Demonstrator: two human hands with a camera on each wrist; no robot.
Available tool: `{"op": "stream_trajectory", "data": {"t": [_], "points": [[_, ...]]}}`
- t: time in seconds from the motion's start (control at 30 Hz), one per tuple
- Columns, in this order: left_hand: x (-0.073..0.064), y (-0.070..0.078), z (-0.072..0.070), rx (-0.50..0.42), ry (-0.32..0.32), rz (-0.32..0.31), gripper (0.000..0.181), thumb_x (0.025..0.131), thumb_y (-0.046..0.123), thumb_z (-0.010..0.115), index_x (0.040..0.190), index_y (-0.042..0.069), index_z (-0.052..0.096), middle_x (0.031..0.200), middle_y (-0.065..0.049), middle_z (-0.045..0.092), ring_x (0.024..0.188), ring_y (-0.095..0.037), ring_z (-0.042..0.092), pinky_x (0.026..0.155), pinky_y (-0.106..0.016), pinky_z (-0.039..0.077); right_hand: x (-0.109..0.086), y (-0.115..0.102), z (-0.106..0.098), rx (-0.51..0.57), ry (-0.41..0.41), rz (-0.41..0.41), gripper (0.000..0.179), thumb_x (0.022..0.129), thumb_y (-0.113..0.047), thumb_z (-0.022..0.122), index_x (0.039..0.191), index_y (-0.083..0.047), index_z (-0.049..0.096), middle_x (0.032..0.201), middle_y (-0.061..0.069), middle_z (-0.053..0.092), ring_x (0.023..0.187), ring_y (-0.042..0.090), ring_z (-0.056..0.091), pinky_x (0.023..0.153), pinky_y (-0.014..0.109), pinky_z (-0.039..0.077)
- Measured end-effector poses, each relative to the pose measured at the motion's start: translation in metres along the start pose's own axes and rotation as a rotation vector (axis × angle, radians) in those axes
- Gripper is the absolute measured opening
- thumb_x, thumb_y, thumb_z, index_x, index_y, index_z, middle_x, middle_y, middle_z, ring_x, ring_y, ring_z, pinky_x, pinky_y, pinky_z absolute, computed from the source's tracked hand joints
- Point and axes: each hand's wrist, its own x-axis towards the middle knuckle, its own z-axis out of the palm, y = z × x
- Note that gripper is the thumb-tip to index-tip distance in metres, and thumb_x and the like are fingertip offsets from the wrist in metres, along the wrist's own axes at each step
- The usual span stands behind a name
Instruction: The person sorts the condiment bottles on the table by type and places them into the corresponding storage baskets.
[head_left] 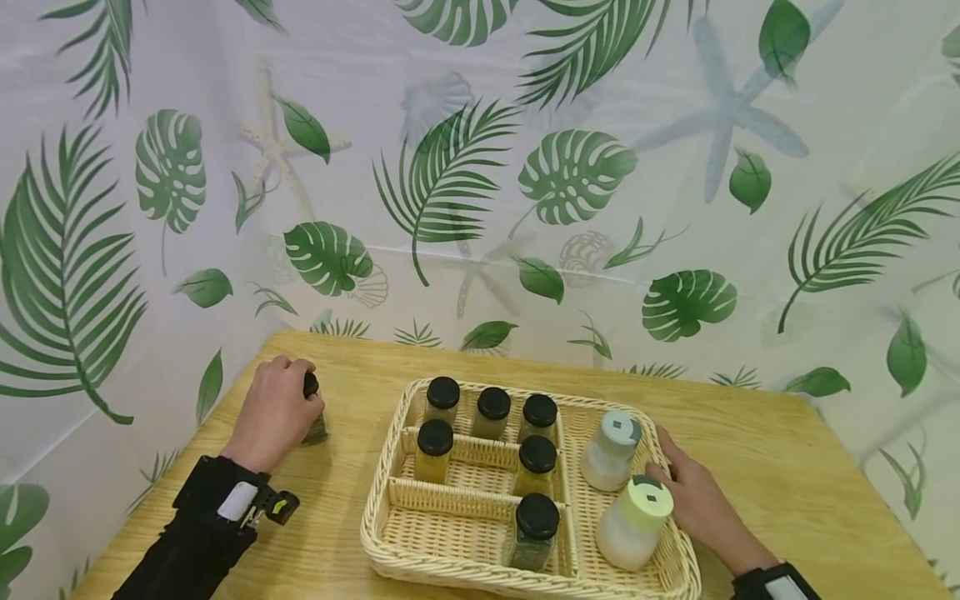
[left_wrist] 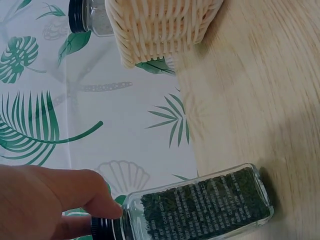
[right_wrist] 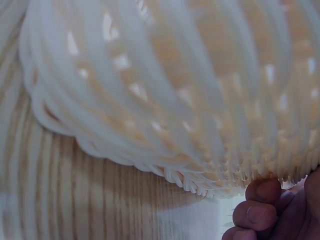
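Observation:
My left hand (head_left: 276, 408) pinches the black cap of a glass spice jar (left_wrist: 205, 205) at the table's left side. Dark green dried herbs and a printed label show through its glass. On the right, my right hand (head_left: 697, 492) grips the rim of a wicker basket (head_left: 381, 500), its curled fingers (right_wrist: 256, 214) against the weave in the right wrist view. Several black-capped jars, such as a herb jar (head_left: 534, 533) and a yellowish jar (head_left: 433, 452), stand in the divided left part. The right compartment holds a blue-lidded shaker (head_left: 611, 450) and a yellow-green-lidded shaker (head_left: 635, 523).
The basket stands on a wooden table (head_left: 787, 467), to the right of the left hand's jar. A white cloth (head_left: 480, 208) printed with leaves and starfish hangs behind the table and along its sides.

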Motion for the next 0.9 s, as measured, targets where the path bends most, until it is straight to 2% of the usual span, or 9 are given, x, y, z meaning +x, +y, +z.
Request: {"op": "stream_trajectory", "data": {"t": [0.07, 0.2, 0.3, 0.63, 0.7, 0.9], "points": [[0.0, 0.001, -0.002, -0.003, 0.008, 0.005, 0.033, 0.079, 0.001, 0.061, 0.109, -0.013, 0.061, 0.097, -0.029, 0.055, 0.087, -0.041, 0.047, 0.071, -0.053, 0.044, 0.0, 0.0, -0.001, -0.002, -0.004, -0.002, 0.07, 0.103, -0.037, 0.037, 0.15, 0.004, 0.004, 0.142, 0.039, 0.025, 0.114, 0.048, 0.043, 0.083, 0.058, 0.045], [-0.001, 0.007, -0.005, -0.009, 0.026, 0.024, 0.033, 0.079, 0.002, 0.06, 0.108, -0.011, 0.062, 0.097, -0.028, 0.055, 0.086, -0.039, 0.047, 0.069, -0.051, 0.045, 0.0, -0.001, -0.002, -0.012, 0.0, 0.001, 0.07, 0.103, -0.037, 0.037, 0.15, 0.003, 0.005, 0.139, 0.039, 0.029, 0.103, 0.037, 0.053, 0.075, 0.047, 0.046], [-0.002, 0.012, -0.009, -0.021, 0.041, 0.04, 0.033, 0.079, 0.003, 0.058, 0.109, -0.01, 0.062, 0.097, -0.026, 0.055, 0.086, -0.038, 0.047, 0.068, -0.05, 0.045, 0.0, -0.002, -0.002, -0.018, 0.003, -0.005, 0.07, 0.103, -0.037, 0.038, 0.15, 0.003, 0.006, 0.138, 0.04, 0.031, 0.1, 0.034, 0.054, 0.072, 0.043, 0.044], [-0.007, 0.037, -0.028, -0.051, 0.092, 0.126, 0.034, 0.078, 0.003, 0.058, 0.109, -0.008, 0.062, 0.1, -0.023, 0.056, 0.091, -0.036, 0.047, 0.072, -0.05, 0.044, -0.001, -0.002, -0.001, -0.016, 0.004, -0.003, 0.07, 0.103, -0.037, 0.037, 0.15, 0.003, 0.005, 0.139, 0.039, 0.03, 0.103, 0.034, 0.052, 0.074, 0.044, 0.045], [-0.009, 0.042, -0.032, -0.056, 0.096, 0.141, 0.034, 0.078, 0.003, 0.058, 0.11, -0.008, 0.062, 0.101, -0.023, 0.057, 0.093, -0.036, 0.047, 0.074, -0.051, 0.043, -0.001, -0.001, -0.001, -0.018, 0.005, 0.0, 0.07, 0.103, -0.036, 0.037, 0.15, 0.003, 0.005, 0.133, 0.039, 0.04, 0.096, 0.033, 0.054, 0.073, 0.043, 0.044], [-0.015, 0.059, -0.045, -0.064, 0.099, 0.156, 0.037, 0.077, 0.002, 0.058, 0.113, -0.005, 0.061, 0.103, -0.021, 0.056, 0.093, -0.034, 0.047, 0.072, -0.049, 0.045, 0.001, -0.001, -0.001, -0.027, 0.001, -0.019, 0.069, 0.103, -0.036, 0.037, 0.149, 0.005, 0.005, 0.137, 0.039, 0.035, 0.11, 0.044, 0.048, 0.082, 0.055, 0.045]]}}
